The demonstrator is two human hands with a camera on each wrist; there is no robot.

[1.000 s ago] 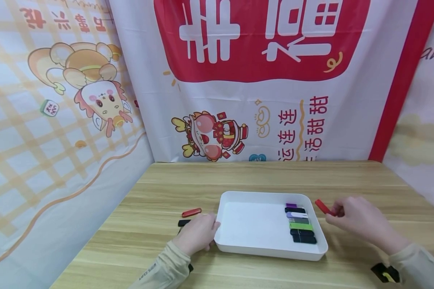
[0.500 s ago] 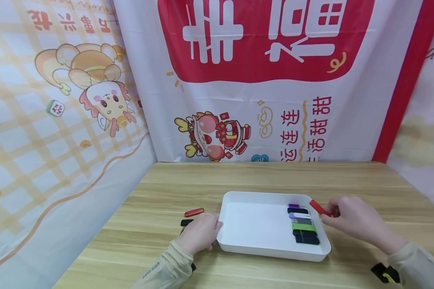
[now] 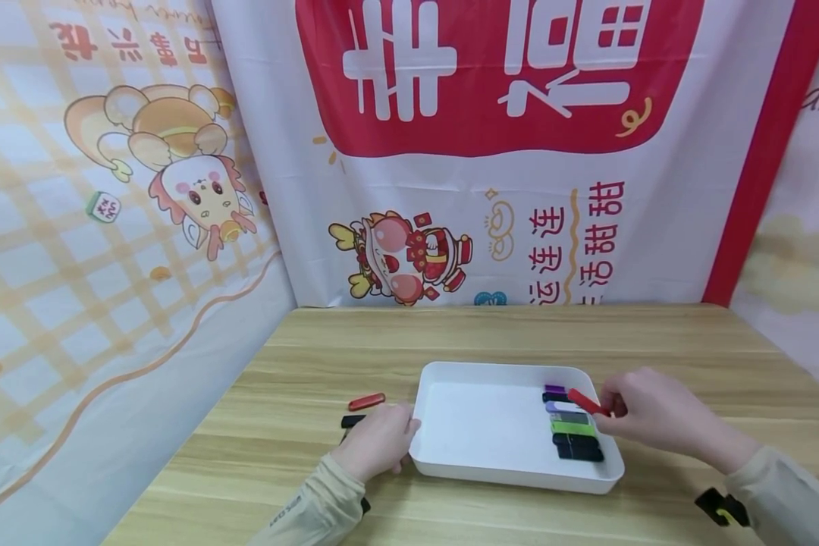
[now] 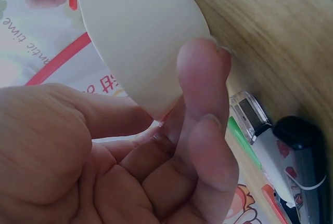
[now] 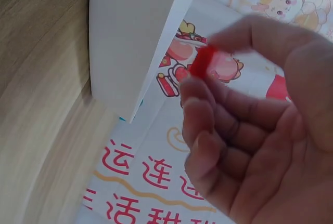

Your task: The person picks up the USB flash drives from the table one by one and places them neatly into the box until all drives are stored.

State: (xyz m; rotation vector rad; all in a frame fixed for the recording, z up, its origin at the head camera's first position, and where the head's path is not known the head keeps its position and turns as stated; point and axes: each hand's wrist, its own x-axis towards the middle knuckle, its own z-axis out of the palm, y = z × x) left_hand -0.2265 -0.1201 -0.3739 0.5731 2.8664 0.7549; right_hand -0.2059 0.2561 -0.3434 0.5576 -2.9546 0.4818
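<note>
My right hand (image 3: 648, 406) pinches a slim red USB stick (image 3: 584, 400) between thumb and fingers, held slantwise over the right rim of a white tray (image 3: 481, 421). The right wrist view shows one end of that red stick (image 5: 203, 62) at the fingertips, beside the tray's outer wall (image 5: 130, 31). Inside the tray, along its right side, lies a column of USB sticks: purple, black, lilac, grey, a green one (image 3: 573, 429) and more black ones. My left hand (image 3: 377, 438) grips the tray's left edge, thumb at the rim and fingers against the wall.
Left of the tray, another red stick (image 3: 367, 401) and a black one (image 3: 352, 420) lie on the wooden table (image 3: 300, 364). In the left wrist view, a white stick with a clear cap (image 4: 255, 120) and a dark one (image 4: 302, 151) sit beside the left hand. Printed cloths hang behind.
My right hand has moved left, bringing the red USB stick from outside the tray to over its right side. The left hand keeps its grip on the tray.
</note>
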